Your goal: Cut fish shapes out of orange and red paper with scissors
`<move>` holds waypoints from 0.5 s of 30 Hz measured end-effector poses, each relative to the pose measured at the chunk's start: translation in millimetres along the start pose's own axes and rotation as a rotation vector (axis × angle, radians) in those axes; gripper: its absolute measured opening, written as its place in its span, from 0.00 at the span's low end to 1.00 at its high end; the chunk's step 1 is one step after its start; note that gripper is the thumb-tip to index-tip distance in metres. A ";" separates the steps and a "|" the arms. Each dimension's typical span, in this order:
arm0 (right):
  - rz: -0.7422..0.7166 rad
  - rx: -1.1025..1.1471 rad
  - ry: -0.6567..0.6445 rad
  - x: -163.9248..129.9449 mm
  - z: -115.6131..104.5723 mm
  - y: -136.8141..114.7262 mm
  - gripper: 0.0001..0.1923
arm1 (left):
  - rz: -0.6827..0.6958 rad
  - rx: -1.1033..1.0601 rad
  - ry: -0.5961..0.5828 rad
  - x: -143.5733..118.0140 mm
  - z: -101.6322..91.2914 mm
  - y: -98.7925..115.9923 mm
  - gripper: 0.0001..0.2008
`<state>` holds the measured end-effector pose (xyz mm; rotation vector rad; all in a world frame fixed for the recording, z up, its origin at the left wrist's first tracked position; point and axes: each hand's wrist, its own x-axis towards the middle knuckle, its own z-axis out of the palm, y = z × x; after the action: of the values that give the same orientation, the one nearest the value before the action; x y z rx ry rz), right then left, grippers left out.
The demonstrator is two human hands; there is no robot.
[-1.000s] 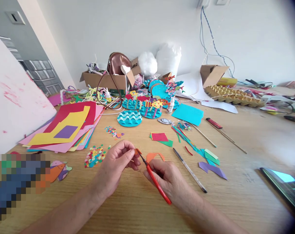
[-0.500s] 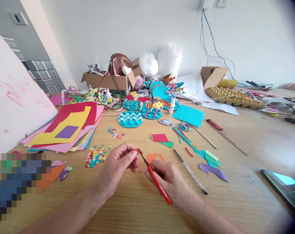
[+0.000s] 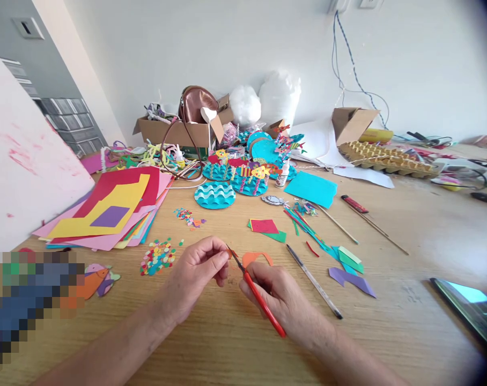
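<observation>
My left hand (image 3: 201, 265) is closed in a pinch on a small piece of orange paper (image 3: 229, 252), mostly hidden by the fingertips. Red-handled scissors (image 3: 263, 303) are gripped in my right hand (image 3: 279, 289), their dark blades pointing up and left to the pinched paper. Just behind the right hand lies an orange paper offcut (image 3: 256, 258). A pen (image 3: 314, 280) rests to the right of that hand. Round paper dots (image 3: 158, 258) are scattered left of my left hand.
Stacked coloured sheets (image 3: 118, 201) lie at left, near paper fish (image 3: 96, 281). Blue wave-decorated discs (image 3: 214, 196) stand mid-table before a cardboard box (image 3: 175, 133). Red and green paper scraps (image 3: 264, 227), purple paper (image 3: 352, 281) and a phone (image 3: 466, 305) lie farther right.
Less of the orange paper piece shows past my left fingertips. The scissors and both hands have stayed nearly in the same place.
</observation>
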<state>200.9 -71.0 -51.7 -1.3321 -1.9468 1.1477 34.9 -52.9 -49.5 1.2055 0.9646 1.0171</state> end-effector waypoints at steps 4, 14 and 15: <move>0.008 0.006 0.000 -0.8 0.8 -0.3 0.17 | 0.012 0.013 -0.001 0.5 -1.1 1.0 0.06; 0.014 0.013 0.004 -0.4 0.2 -2.4 0.17 | 0.008 -0.011 0.037 -0.3 -1.2 5.3 0.06; 0.013 0.012 0.004 -0.7 0.1 -2.6 0.17 | 0.007 -0.014 0.043 -0.4 -0.9 5.8 0.06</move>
<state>199.8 -72.2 -49.5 -1.3417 -1.9279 1.1607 33.3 -52.6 -43.8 1.1804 0.9857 1.0569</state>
